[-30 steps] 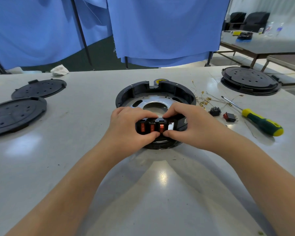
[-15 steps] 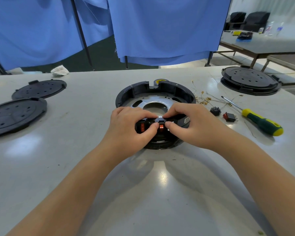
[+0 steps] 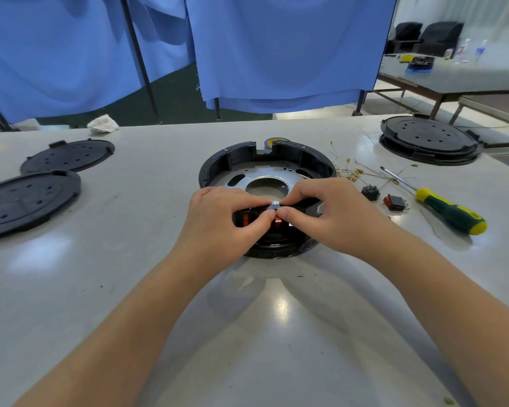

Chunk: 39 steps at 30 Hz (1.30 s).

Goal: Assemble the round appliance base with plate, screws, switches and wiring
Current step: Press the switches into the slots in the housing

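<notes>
Both forearms reach in over a glossy grey table (image 3: 130, 289), where the left hand (image 3: 221, 218) and right hand (image 3: 326, 212) meet at the near rim of a round black plastic appliance base (image 3: 232, 160), thumbs and forefingers pinched together on a small part at the switch bank (image 3: 244, 220). A shiny perforated metal plate (image 3: 265, 180) lies inside the base. The fingers hide the pinched part; loose switches (image 3: 395, 202), thin wires (image 3: 362, 171) and a yellow-green screwdriver (image 3: 450, 212) lie to the right.
</notes>
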Each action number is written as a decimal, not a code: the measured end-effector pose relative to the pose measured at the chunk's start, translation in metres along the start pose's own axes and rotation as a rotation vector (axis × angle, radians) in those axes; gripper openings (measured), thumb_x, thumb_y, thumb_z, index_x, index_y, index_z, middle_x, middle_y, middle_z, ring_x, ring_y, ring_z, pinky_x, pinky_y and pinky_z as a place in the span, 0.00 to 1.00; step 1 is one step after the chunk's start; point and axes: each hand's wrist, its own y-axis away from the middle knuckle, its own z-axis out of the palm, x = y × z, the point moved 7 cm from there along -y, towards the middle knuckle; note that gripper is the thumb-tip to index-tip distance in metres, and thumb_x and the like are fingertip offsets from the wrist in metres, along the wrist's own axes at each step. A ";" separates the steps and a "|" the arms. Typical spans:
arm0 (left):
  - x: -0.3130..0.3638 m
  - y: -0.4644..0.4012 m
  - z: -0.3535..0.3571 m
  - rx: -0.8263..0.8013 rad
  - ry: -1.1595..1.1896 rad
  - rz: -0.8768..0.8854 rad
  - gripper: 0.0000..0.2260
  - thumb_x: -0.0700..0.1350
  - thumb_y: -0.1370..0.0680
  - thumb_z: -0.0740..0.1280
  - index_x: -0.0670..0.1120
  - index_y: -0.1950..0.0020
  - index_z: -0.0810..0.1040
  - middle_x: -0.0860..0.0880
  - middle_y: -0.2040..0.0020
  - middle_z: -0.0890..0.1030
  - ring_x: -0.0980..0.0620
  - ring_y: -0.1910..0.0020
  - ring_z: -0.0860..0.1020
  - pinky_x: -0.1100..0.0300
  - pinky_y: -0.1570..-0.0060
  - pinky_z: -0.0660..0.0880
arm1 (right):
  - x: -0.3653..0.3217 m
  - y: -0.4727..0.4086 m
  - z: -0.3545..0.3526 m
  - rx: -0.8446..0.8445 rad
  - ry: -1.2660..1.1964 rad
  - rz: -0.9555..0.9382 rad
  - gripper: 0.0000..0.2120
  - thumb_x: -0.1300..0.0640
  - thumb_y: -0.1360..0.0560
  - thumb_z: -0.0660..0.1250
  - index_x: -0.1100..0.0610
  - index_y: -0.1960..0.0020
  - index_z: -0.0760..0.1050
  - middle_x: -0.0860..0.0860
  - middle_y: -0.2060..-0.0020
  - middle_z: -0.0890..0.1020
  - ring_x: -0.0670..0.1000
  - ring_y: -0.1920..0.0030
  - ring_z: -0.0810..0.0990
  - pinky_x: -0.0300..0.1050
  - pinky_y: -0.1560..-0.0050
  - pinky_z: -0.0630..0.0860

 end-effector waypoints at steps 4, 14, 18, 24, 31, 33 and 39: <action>-0.001 -0.002 0.000 -0.028 -0.011 0.023 0.11 0.55 0.26 0.67 0.55 0.49 0.86 0.58 0.57 0.85 0.56 0.53 0.81 0.45 0.43 0.71 | 0.003 0.001 0.000 -0.015 -0.036 0.004 0.07 0.47 0.26 0.68 0.48 0.53 0.81 0.40 0.60 0.82 0.42 0.57 0.80 0.40 0.56 0.75; -0.010 -0.005 -0.006 -0.094 0.025 0.062 0.09 0.49 0.24 0.71 0.52 0.46 0.85 0.58 0.54 0.85 0.59 0.52 0.80 0.46 0.44 0.73 | 0.093 0.005 -0.057 0.286 0.426 0.542 0.15 0.60 0.23 0.58 0.56 0.40 0.76 0.57 0.42 0.76 0.59 0.41 0.70 0.51 0.42 0.68; -0.012 -0.005 -0.006 -0.095 0.024 0.060 0.09 0.49 0.24 0.69 0.52 0.45 0.85 0.59 0.54 0.85 0.59 0.51 0.80 0.47 0.43 0.73 | 0.136 0.026 -0.052 0.014 0.605 0.903 0.20 0.60 0.23 0.57 0.58 0.32 0.67 0.60 0.35 0.68 0.62 0.35 0.65 0.54 0.37 0.66; -0.009 -0.003 -0.004 -0.036 0.017 0.070 0.14 0.56 0.21 0.63 0.50 0.50 0.86 0.58 0.50 0.84 0.56 0.46 0.80 0.43 0.41 0.72 | 0.144 0.024 -0.055 0.036 0.633 0.895 0.17 0.62 0.25 0.60 0.57 0.37 0.74 0.59 0.41 0.73 0.61 0.39 0.69 0.50 0.45 0.71; 0.011 0.008 0.012 0.005 -0.129 0.150 0.16 0.56 0.26 0.68 0.50 0.43 0.83 0.56 0.44 0.81 0.54 0.42 0.76 0.50 0.33 0.63 | 0.112 0.013 -0.076 0.371 0.434 0.626 0.15 0.53 0.24 0.65 0.56 0.38 0.75 0.56 0.44 0.78 0.58 0.44 0.75 0.52 0.45 0.72; 0.013 0.009 0.014 0.011 -0.132 0.172 0.13 0.50 0.26 0.70 0.48 0.43 0.83 0.55 0.46 0.82 0.52 0.44 0.78 0.49 0.35 0.66 | 0.089 0.008 -0.078 0.469 0.240 0.440 0.16 0.49 0.25 0.68 0.55 0.41 0.76 0.53 0.49 0.80 0.53 0.50 0.78 0.50 0.46 0.74; 0.007 0.005 0.015 -0.022 -0.108 0.185 0.13 0.46 0.26 0.70 0.44 0.43 0.84 0.52 0.47 0.84 0.47 0.45 0.80 0.42 0.44 0.73 | 0.029 0.002 -0.051 0.418 -0.127 0.114 0.14 0.49 0.29 0.72 0.50 0.44 0.77 0.44 0.57 0.82 0.41 0.60 0.78 0.35 0.53 0.75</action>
